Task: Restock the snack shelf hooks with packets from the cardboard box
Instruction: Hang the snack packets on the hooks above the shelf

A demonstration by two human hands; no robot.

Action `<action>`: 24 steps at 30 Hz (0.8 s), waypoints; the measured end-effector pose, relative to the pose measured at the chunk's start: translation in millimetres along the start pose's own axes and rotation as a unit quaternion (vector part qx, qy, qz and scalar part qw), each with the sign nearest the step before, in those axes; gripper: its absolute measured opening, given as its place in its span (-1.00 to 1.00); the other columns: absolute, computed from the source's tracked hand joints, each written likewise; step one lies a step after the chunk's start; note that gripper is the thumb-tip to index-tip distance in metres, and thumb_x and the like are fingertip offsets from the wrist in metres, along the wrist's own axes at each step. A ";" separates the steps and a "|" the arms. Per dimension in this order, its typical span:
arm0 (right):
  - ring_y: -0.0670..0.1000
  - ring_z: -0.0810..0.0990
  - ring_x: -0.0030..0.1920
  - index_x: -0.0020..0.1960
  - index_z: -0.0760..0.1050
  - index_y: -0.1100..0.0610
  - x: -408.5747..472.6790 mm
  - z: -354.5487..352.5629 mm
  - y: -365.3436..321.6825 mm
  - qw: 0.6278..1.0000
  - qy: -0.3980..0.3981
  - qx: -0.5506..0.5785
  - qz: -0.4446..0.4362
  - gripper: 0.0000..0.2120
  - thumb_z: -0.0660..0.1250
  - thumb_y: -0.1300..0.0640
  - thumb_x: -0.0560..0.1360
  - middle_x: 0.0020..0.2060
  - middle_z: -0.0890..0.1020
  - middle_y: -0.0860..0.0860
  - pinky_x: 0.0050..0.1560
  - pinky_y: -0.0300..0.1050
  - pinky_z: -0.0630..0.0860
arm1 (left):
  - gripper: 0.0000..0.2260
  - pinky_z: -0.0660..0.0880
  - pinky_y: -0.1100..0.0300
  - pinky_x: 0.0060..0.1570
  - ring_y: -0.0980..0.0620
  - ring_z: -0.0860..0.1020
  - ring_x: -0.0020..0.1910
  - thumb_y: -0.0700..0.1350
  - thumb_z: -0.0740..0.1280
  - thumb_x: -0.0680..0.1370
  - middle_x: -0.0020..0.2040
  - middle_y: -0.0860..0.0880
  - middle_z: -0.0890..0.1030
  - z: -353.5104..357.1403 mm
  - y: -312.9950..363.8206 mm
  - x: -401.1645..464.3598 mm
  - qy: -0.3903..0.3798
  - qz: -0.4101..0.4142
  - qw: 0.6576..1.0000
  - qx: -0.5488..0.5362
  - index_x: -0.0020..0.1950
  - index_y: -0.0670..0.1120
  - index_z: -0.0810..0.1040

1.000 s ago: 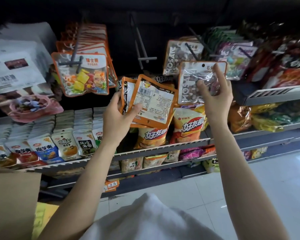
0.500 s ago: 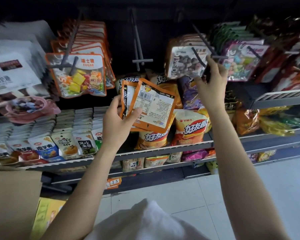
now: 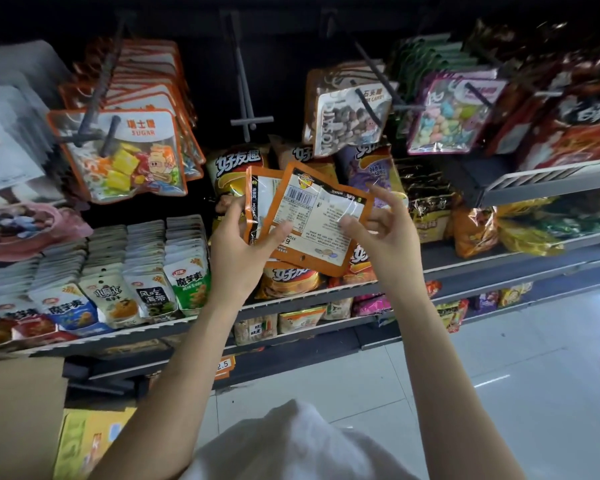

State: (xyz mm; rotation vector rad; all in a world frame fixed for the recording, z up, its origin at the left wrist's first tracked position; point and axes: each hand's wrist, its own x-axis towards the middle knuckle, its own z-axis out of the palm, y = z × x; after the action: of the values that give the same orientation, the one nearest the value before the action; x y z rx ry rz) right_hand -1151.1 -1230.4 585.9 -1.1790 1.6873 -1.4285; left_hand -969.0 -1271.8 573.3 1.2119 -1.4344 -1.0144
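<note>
My left hand [image 3: 238, 258] grips two orange-edged candy packets [image 3: 312, 216], backs facing me, with the thumb across the front one. My right hand [image 3: 385, 233] pinches the right edge of the front packet between thumb and fingers. Up and to the right, packets of the same candy [image 3: 347, 112] hang on a dark hook [image 3: 371, 102]. A bare grey hook [image 3: 246, 116] sticks out in the middle of the shelf back. The cardboard box [image 3: 18, 417] stands at the lower left, a yellow packet [image 3: 84, 441] showing beside it.
Sugar candy packets [image 3: 125, 154] hang on the left hook, pastel candy packets [image 3: 454, 116] on a hook at the right. Chip bags [image 3: 236, 164] and rows of small snack packs [image 3: 125, 278] fill the shelf below. A tiled floor [image 3: 499, 375] lies at the lower right.
My right hand left the packet hanging on the upper right hook and dropped down to the front packet held in my left hand. The left hand stayed nearly still.
</note>
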 end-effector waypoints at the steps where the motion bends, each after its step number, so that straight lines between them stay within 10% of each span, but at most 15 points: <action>1: -0.13 0.61 -0.11 0.27 0.44 0.06 2.2 -4.3 -0.8 1.000 -0.002 -0.018 -0.008 -0.57 0.47 0.11 0.45 -0.12 0.63 -0.03 -0.15 -0.25 0.57 | -0.62 0.57 0.14 0.03 0.25 0.59 0.03 0.05 0.48 0.39 0.05 0.19 0.61 -0.5 -0.5 0.2 -0.007 -0.004 1.000 0.007 0.15 0.10 0.46; 6: -0.04 0.62 -0.15 -0.06 0.58 0.19 5.3 -27.4 -9.5 0.958 0.101 -0.128 -0.238 -0.94 0.41 0.23 0.47 -0.23 0.63 -0.03 -0.19 -0.07 0.57 | -0.72 0.53 0.15 0.10 0.18 0.58 0.10 0.15 0.30 0.51 0.06 0.19 0.60 -4.7 -7.2 4.9 -0.074 -0.083 0.994 0.003 0.18 0.09 0.47; 11: 0.09 0.62 0.10 -0.15 0.62 0.33 -1.5 -27.5 6.4 0.876 -0.016 -0.173 -0.450 -0.87 0.30 0.41 0.43 -0.06 0.66 0.13 0.07 -0.01 0.59 | -0.36 0.38 -0.07 0.32 0.05 0.56 0.19 0.43 0.33 0.31 0.12 0.06 0.65 -5.1 0.1 2.8 -0.124 -0.162 0.973 -0.107 0.23 0.05 0.53; 17: 0.09 0.39 0.39 0.27 0.51 0.09 -2.8 -33.2 21.8 0.916 -0.015 -0.221 -0.335 -0.46 0.12 0.53 0.44 0.40 0.35 0.16 0.34 0.02 0.42 | 0.03 0.36 -0.12 0.34 0.01 0.41 0.36 0.39 0.52 0.08 0.37 0.03 0.47 -3.0 1.9 9.3 -0.056 -0.097 0.993 -0.045 0.45 0.01 0.31; 21: -0.08 0.61 0.06 0.42 0.26 -0.16 -8.2 -28.9 -0.3 0.988 -0.047 -0.010 -0.146 -0.59 0.21 0.10 0.62 0.19 0.56 -0.12 0.03 -0.03 0.60 | -0.06 0.41 -0.14 0.29 -0.02 0.47 0.32 0.41 0.48 0.15 0.33 -0.01 0.52 7.3 7.9 10.4 -0.044 -0.041 0.998 -0.017 0.41 -0.03 0.37; 24: -0.09 0.54 0.05 0.45 0.19 -0.24 -2.2 -24.9 -4.9 0.983 -0.041 -0.075 -0.164 -0.41 0.38 0.01 0.52 0.20 0.45 -0.07 0.05 -0.12 0.57 | -0.31 0.46 0.19 0.24 0.27 0.50 0.19 0.18 0.53 0.29 0.16 0.11 0.59 21.5 14.7 12.9 -0.030 0.004 0.999 -0.023 0.31 -0.09 0.45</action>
State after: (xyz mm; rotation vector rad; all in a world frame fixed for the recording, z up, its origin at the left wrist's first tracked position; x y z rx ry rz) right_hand -1171.1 -1218.2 595.9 -1.6394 1.6190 -1.4383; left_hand -993.3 -1282.0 585.5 1.1500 -1.4526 -1.0817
